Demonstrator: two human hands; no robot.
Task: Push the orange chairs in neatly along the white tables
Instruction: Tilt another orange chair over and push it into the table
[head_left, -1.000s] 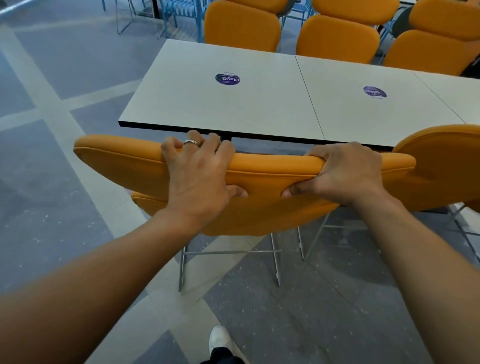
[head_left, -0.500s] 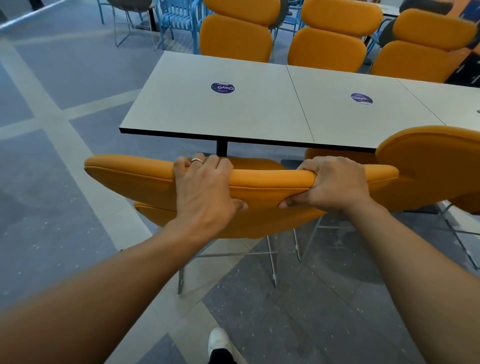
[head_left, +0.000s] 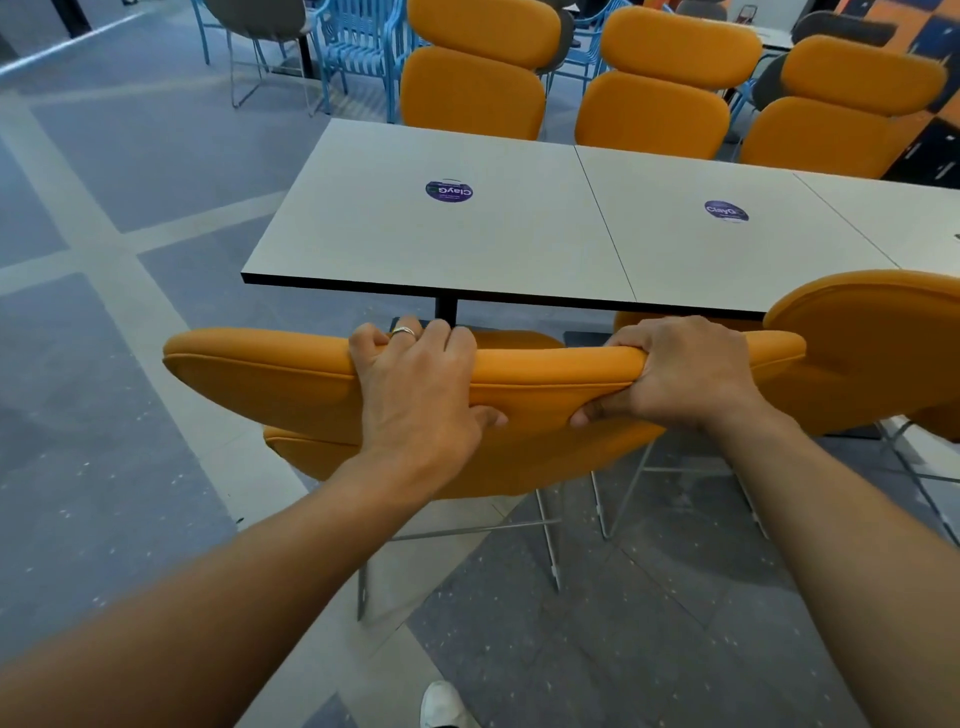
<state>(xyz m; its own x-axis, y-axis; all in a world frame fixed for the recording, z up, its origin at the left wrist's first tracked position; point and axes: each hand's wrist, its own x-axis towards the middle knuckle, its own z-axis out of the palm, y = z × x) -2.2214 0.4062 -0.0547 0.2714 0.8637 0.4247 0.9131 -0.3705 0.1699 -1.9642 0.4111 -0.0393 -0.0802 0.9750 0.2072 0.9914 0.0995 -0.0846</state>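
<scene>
An orange chair (head_left: 270, 384) stands in front of me, its padded backrest turned toward me and its seat partly under the near edge of the white table (head_left: 415, 244). My left hand (head_left: 415, 389), with a ring on it, grips the top of the backrest near its middle. My right hand (head_left: 680, 374) grips the same backrest further right. A second orange chair (head_left: 872, 338) stands right beside it, touching or nearly touching. Across the tables, three more orange chairs (head_left: 472, 88) are tucked along the far edge.
A second white table (head_left: 779, 254) butts against the first, each with a round purple sticker (head_left: 448, 191). Blue metal chairs (head_left: 358, 47) and a grey chair stand at the back left. Open grey floor with pale stripes lies to the left. My white shoe (head_left: 444, 704) shows at the bottom.
The held chair sits slightly further back from the table edge and lower in view than a second ago, with more tabletop showing. Both hands keep the same grip.
</scene>
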